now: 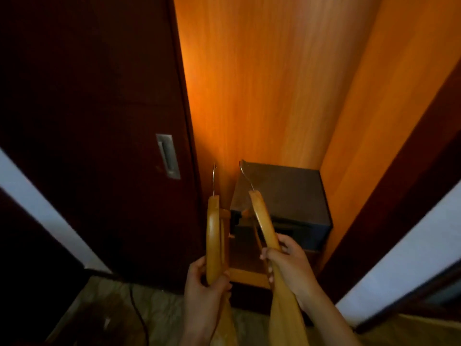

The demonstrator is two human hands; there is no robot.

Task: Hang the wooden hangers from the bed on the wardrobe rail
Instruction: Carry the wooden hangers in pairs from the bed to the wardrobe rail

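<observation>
I stand before the open wardrobe (274, 83), its orange wood interior lit from above. My left hand (205, 283) grips wooden hangers (214, 236) held edge-on, with a metal hook (214, 178) pointing up; how many there are I cannot tell. My right hand (289, 268) grips another wooden hanger (264, 221), tilted left, its metal hook (245, 174) also up. Both hangers are low in front of the wardrobe opening. The rail is out of view.
A dark safe box (289, 203) sits on the wardrobe floor at the back right. A dark sliding door (99, 121) with a metal recessed handle (168, 156) covers the left side. White walls flank both sides. A black cable (138, 313) lies on the floor.
</observation>
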